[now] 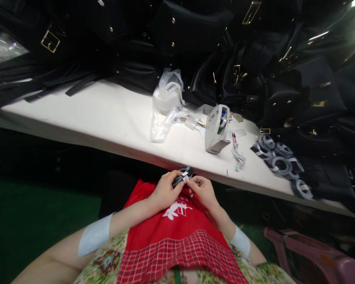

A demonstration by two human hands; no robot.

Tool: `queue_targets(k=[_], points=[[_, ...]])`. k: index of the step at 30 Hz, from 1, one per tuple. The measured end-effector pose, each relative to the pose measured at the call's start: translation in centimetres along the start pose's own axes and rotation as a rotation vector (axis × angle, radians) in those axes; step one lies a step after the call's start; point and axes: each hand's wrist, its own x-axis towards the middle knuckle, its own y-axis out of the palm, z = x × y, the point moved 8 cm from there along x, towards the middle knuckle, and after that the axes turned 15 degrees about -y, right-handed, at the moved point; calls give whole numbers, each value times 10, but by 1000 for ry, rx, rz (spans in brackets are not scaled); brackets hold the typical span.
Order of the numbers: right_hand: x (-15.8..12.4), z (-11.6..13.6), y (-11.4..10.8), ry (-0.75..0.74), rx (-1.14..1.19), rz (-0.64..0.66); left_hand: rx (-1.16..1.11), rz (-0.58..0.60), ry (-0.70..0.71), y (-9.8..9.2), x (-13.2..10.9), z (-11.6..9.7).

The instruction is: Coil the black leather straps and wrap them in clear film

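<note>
In front of the red apron, just off the table's near edge, my left hand [166, 190] is closed around a coiled black strap [177, 179]. A white strip of paper or tape [185, 176] lies across the coil. With thumb and fingers together, my right hand [204, 192] pinches the end of that strip at the coil's right side. Several similar wrapped coils [281, 165] lie in a group on the right of the table. A white tape dispenser [217, 130] stands beyond my right hand.
Black bags with gold buckles [310, 86] are heaped along the back of the white table [112, 118]. A clear plastic bag [167, 94] holds a white roll. Pink-tipped snips [234, 140] lie right of the dispenser, loose black straps [79, 85] at left. A pink stool [316, 252] stands lower right.
</note>
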Motion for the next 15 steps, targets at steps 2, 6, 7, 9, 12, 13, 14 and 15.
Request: queue_targets(k=[2, 6, 7, 9, 12, 13, 14, 15], points=[[-5, 4, 0, 16, -22, 13, 41, -22, 14, 1, 0, 0], [-19, 29, -3, -39, 3, 47, 115, -79, -30, -3, 6, 9], [-21, 38, -6, -85, 9, 46, 98, -66, -60, -4, 7, 13], [-22, 55, -16, -203, -14, 24, -3, -8, -128, -3, 11, 20], [-18, 71, -29, -396, -164, -3, -263, 118, -227, 4, 12, 27], [-16, 74, -30, -454, -234, 7, -350, 160, -265, 8, 12, 29], [-15, 75, -28, -502, -301, 32, -430, 202, -305, 11, 11, 31], [-14, 75, -24, -538, -355, 66, -496, 242, -343, 15, 10, 33]])
